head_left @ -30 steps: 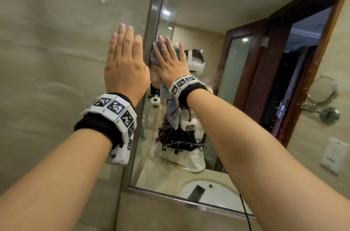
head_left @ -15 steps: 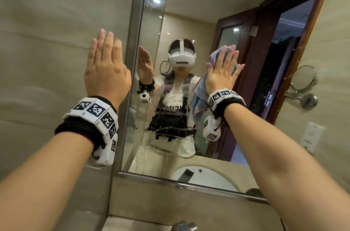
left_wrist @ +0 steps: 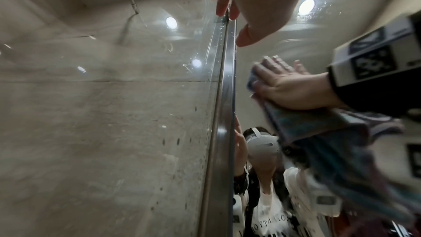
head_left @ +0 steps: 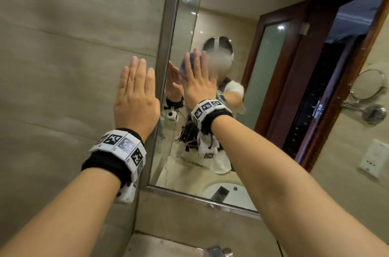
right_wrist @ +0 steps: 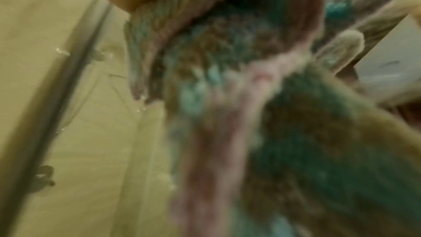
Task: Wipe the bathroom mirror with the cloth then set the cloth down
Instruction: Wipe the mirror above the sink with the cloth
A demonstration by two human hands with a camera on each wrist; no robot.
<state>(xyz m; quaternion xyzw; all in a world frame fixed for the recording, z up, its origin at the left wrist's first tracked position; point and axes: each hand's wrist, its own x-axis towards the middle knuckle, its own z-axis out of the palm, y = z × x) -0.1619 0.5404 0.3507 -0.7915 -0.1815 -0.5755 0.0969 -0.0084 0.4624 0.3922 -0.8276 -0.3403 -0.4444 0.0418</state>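
The bathroom mirror [head_left: 271, 79] hangs in a steel frame [head_left: 166, 50] on a beige tiled wall. My right hand [head_left: 199, 82] lies flat on the glass near its left edge and presses a blue-green cloth [head_left: 185, 65] against it with straight fingers. The rest of the cloth [left_wrist: 318, 129] hangs below the palm of the right hand [left_wrist: 291, 87]. In the right wrist view the cloth [right_wrist: 250, 96] is blurred and fills most of the picture. My left hand [head_left: 136, 90] rests flat on the wall tile just left of the frame, holding nothing, and its fingertips [left_wrist: 222, 8] touch beside the frame [left_wrist: 222, 123].
A tap [head_left: 216, 251] and the counter ledge [head_left: 160, 244] sit below the mirror. A round shaving mirror [head_left: 367, 84] on an arm and a white socket [head_left: 372, 161] show at the right. The glass reflects a dark wooden door and the basin.
My right hand swept the cloth to the right across the glass, then back to the left edge. My left hand has stayed flat on the wall.
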